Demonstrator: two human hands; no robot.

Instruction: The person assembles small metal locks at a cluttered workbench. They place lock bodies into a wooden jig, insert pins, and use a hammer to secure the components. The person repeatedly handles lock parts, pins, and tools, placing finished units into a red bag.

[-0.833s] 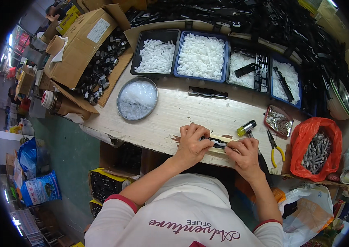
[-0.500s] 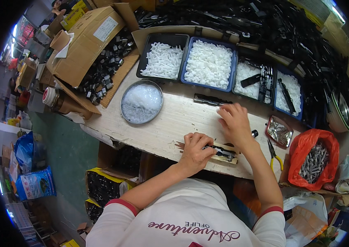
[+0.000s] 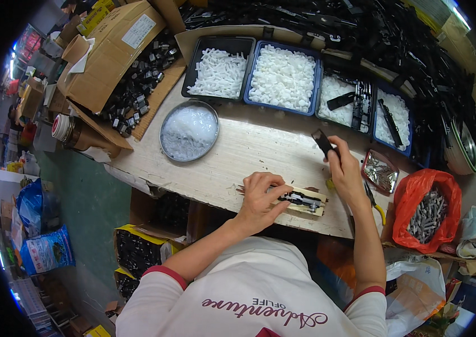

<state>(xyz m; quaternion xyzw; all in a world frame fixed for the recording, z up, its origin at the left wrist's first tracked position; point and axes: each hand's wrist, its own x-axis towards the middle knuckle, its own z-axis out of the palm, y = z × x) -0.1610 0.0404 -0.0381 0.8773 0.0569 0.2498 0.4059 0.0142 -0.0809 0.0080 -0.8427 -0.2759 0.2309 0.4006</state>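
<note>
On the near part of the bench, a long black plastic part [image 3: 305,198] with whitish and metallic bits lies in a light wooden fixture [image 3: 320,210]. My left hand [image 3: 260,197] is closed over its left end, thumb and fingers pinching it and hiding that end. Farther right, my right hand [image 3: 346,173] is raised, gripping a dark, flat black plastic strip [image 3: 323,142] that points up and left. A small yellowish object [image 3: 329,183], too unclear to name, shows beside this hand.
Behind stand bins of white plastic pieces [image 3: 283,78], some topped with black parts. A round metal dish [image 3: 190,132] of clear pieces sits left; a tray of metal pieces [image 3: 380,171], yellow-handled pliers [image 3: 380,212] and a red bag [image 3: 401,224] are right. Black parts heap up behind.
My right hand has lifted the black strip off the bench and drawn it right and nearer me. My left hand stays at the fixture, where more of the black part now shows.
</note>
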